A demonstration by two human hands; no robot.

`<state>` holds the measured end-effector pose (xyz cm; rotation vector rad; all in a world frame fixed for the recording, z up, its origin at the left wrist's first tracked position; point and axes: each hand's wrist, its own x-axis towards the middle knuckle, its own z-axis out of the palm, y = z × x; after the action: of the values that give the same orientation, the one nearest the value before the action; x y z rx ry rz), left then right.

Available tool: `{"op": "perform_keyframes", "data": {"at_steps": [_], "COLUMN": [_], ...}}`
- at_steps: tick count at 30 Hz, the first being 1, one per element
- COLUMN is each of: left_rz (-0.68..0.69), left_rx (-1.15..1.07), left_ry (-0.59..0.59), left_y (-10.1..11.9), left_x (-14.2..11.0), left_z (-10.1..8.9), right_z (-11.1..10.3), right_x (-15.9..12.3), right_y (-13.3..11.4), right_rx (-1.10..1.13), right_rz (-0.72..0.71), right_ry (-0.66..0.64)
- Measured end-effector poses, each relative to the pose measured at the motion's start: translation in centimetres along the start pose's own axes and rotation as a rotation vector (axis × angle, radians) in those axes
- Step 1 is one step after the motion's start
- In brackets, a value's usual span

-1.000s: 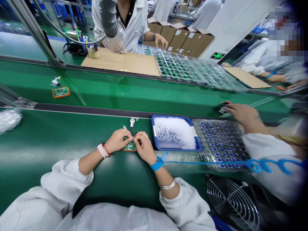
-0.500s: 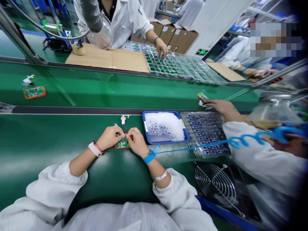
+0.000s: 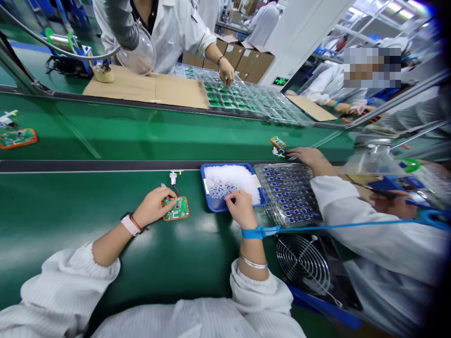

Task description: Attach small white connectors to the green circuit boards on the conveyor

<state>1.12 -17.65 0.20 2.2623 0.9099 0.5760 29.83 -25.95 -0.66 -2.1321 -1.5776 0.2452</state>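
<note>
Left hand (image 3: 153, 207) lying over the left side of a green circuit board (image 3: 176, 208) with a smooth orange border, fingertips on the board, whether pinching or only touching impossible to tell. Board flat on the green counter (image 3: 70, 197), a little below a small white connector (image 3: 173, 178) with thin dark wires trailing down towards it. Right hand (image 3: 242, 209) well apart from the left, fingers bunched together and dipped over the near edge of a blue plastic tray (image 3: 211, 204), close against a heap of white granules (image 3: 229, 180), any grip on them hidden. On the left wrist, a pale watch strap (image 3: 129, 225) and a thin red cord; on the right, a blue wrist strap (image 3: 252, 232) with a blue cord (image 3: 334, 226) running off to the right, plus a silver bangle (image 3: 252, 263). Just right of the blue tray, a clear plastic tray (image 3: 287, 192) holding rows of small blue parts. Beyond it, a co-worker's hand (image 3: 306, 156) near a small orange-edged board (image 3: 278, 142). Below, a round wire fan guard (image 3: 303, 263). Farther off, brown cartons (image 3: 243, 58) and a lit green sign (image 3: 281, 81), its lettering too small to read.
</note>
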Motion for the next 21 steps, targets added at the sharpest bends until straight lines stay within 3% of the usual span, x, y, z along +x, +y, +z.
{"op": "perform_keyframes", "data": {"at_steps": [10,14,17,21], "left_rz": [0.024,-0.001,0.017,0.005], "left_rx": [0.003,-0.04,-0.11,-0.165], "left_ry": [0.01,0.034,0.085,0.11], "left_y": [-0.5,-0.5,-0.1,0.1], "left_x": [0.0,0.0,-0.1,-0.2], "left_z": [0.1,0.1,0.0,0.2], "right_z": [-0.4,0.2,2.1,4.7], "right_x": [0.1,-0.4,-1.1,-1.8], "right_y": [-0.9,-4.9,-9.2,-12.2], "right_rx": [0.007,0.188,0.413,0.516], "right_rz": [-0.031,-0.186,-0.375,-0.375], "right_ry": [-0.022,0.082,0.05,-0.019]}}
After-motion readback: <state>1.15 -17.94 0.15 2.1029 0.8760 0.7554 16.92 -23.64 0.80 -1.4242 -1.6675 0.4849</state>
